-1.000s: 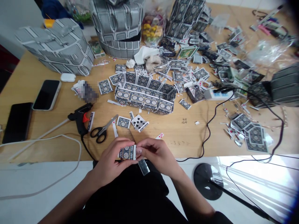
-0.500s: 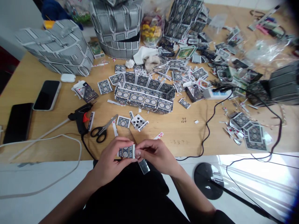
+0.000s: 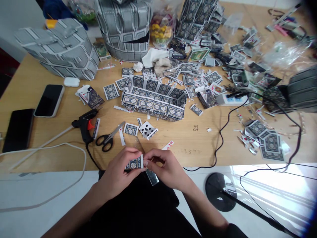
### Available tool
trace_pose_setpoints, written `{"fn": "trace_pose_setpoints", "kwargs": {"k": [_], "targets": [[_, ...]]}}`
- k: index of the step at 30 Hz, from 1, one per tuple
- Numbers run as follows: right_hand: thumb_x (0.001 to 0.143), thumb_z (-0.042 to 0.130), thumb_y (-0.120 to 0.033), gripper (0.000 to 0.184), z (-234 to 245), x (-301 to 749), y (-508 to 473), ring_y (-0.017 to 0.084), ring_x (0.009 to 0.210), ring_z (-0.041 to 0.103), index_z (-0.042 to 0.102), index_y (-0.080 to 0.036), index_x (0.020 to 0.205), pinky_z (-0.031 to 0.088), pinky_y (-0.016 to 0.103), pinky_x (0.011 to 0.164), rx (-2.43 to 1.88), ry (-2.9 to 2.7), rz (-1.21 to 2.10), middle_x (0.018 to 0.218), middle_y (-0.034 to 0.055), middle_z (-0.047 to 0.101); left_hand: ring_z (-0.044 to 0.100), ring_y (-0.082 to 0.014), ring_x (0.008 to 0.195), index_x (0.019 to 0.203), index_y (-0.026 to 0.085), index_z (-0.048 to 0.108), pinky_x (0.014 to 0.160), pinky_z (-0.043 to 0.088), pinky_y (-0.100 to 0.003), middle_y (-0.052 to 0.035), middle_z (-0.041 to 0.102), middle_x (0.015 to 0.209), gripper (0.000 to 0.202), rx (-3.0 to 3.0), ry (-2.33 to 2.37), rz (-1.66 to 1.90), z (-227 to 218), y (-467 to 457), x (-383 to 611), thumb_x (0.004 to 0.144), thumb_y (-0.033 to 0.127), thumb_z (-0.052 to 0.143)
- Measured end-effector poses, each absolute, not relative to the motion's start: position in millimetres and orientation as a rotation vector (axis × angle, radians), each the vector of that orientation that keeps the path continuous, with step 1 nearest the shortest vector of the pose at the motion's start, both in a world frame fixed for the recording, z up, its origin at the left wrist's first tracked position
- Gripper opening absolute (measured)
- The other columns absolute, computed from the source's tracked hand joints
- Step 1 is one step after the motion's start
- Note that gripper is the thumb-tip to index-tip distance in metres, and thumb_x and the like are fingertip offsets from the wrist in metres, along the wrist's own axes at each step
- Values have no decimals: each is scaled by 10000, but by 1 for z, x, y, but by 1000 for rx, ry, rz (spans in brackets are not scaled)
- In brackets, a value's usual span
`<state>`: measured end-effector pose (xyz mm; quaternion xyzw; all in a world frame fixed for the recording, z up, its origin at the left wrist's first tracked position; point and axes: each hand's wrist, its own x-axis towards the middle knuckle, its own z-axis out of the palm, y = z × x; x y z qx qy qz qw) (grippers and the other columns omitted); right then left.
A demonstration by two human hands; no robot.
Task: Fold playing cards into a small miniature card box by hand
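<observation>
Both of my hands are held together over the table's front edge. My left hand (image 3: pixel 116 173) grips a narrow strip of blue-patterned playing card (image 3: pixel 134 163), and the fingers of my right hand (image 3: pixel 168 171) pinch its right end. A small shiny strip (image 3: pixel 152 177) lies just under my right fingers, and I cannot tell if either hand holds it. Nearest my hands, a card corner (image 3: pixel 168 145) lies on the wooden table (image 3: pixel 195 142), beyond my right fingers.
A low box of glued playing cards (image 3: pixel 153 102) stands ahead, among scattered cards and offcuts. Scissors (image 3: pixel 106 138) and a black hot glue gun (image 3: pixel 85 124) lie left of it. Two phones (image 3: pixel 47 100) lie further left. A black cable (image 3: pixel 220 145) runs on the right.
The card strip has turned slightly in my fingers and shows less of its patterned face. My hands have shifted only a little.
</observation>
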<state>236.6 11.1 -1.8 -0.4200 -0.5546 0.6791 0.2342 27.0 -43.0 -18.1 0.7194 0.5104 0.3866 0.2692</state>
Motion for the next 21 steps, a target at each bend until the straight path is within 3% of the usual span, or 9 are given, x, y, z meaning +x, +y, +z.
{"fn": "trace_pose_setpoints", "kwargs": {"k": [10,21], "targets": [[984,771,-358,190,-4,245,18,163,726,671,783,-172,949,521,278,681,-981,-1535,1968,813,35,755,795,-197,1041,1238,245,638,925,634,-282,-65,760,1166,315,1863,1348,973,-13,-42,22,978,301,807],[995,660,-219,135,-1,242,18,165,727,677,765,-190,916,545,287,701,-995,-1744,1758,821,28,754,796,-218,1005,1261,251,617,889,651,-327,-70,766,1144,307,1936,1344,938,-13,-42,25,994,215,766]]}}
